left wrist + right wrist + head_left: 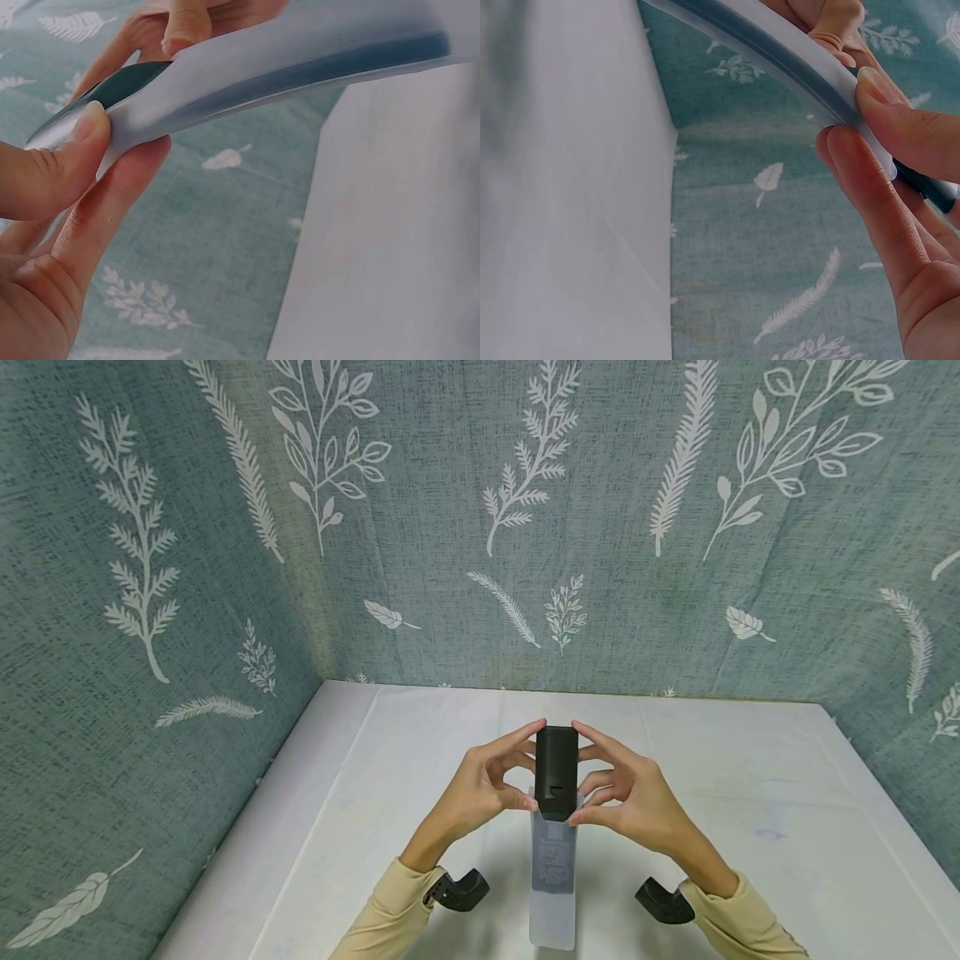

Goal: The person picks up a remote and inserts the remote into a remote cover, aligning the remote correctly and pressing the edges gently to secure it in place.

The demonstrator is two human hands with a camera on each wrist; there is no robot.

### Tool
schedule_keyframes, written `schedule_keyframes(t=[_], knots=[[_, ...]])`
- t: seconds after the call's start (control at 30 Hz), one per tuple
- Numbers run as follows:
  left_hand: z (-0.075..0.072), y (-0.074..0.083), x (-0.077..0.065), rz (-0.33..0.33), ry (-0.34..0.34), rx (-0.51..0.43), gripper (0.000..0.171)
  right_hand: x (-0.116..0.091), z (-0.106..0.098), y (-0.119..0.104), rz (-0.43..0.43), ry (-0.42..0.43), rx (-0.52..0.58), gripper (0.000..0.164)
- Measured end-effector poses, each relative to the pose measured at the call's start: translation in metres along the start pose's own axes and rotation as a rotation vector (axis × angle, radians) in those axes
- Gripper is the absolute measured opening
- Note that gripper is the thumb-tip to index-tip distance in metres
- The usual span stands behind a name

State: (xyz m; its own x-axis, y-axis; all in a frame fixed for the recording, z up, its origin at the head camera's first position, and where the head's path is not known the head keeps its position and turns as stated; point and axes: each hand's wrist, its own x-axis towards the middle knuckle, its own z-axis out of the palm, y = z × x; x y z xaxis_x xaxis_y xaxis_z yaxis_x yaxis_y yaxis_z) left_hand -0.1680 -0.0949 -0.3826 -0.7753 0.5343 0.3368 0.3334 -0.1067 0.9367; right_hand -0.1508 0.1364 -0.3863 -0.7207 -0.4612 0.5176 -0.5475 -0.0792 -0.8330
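Observation:
A slim black case-like object [557, 768] with a rounded lower end is held up between both hands. From it a translucent plastic sleeve [552, 922] hangs toward me, with a grey-blue printed strip showing inside its upper part. My left hand [480, 785] pinches the left edge between thumb and fingers; in the left wrist view, its thumb presses where the sleeve [300, 64] meets the dark object [131, 84]. On the opposite edge, my right hand [633, 793] grips with thumb and fingers. The right wrist view shows its thumb and index finger on the sleeve [780, 56], which curves away.
A white-covered table [420, 735] spreads beneath the hands. Green cloth with white leaf prints [450, 527] walls the back and sides. Black bands [461, 891] sit at both wrists, over the sleeves.

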Motion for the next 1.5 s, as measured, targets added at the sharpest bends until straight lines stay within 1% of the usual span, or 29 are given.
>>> schedule_keyframes(t=[0.23, 0.47, 0.77, 1.03, 1.17, 1.23, 1.33, 1.5], knots=[[-0.0003, -0.0011, 0.0006, 0.004, 0.005, 0.001, 0.088, 0.0001, -0.0002, 0.0006, -0.002, 0.007, 0.034, 0.094], [-0.0007, 0.0010, 0.0006, 0.020, 0.005, 0.004, 0.086, 0.0004, -0.0010, 0.0003, -0.008, 0.002, 0.057, 0.093], [-0.0013, 0.0002, 0.0012, 0.022, 0.011, 0.008, 0.083, 0.0002, -0.0021, 0.0008, -0.014, 0.008, 0.049, 0.092], [-0.0012, 0.0010, 0.0019, 0.029, 0.015, 0.019, 0.078, -0.0002, -0.0020, -0.0007, -0.020, 0.027, 0.013, 0.091], [-0.0012, 0.0001, 0.0024, 0.030, 0.008, 0.021, 0.077, -0.0010, -0.0019, -0.0005, 0.001, 0.037, 0.020, 0.091], [-0.0016, -0.0001, 0.0023, 0.030, 0.000, 0.018, 0.078, -0.0016, -0.0012, -0.0001, 0.025, 0.029, 0.025, 0.092], [-0.0023, 0.0007, 0.0012, 0.016, -0.011, 0.011, 0.079, -0.0020, -0.0004, 0.0002, 0.044, -0.007, 0.027, 0.094], [-0.0030, 0.0012, 0.0000, 0.003, -0.023, -0.032, 0.082, -0.0003, -0.0012, -0.0021, 0.039, -0.073, 0.034, 0.100]])
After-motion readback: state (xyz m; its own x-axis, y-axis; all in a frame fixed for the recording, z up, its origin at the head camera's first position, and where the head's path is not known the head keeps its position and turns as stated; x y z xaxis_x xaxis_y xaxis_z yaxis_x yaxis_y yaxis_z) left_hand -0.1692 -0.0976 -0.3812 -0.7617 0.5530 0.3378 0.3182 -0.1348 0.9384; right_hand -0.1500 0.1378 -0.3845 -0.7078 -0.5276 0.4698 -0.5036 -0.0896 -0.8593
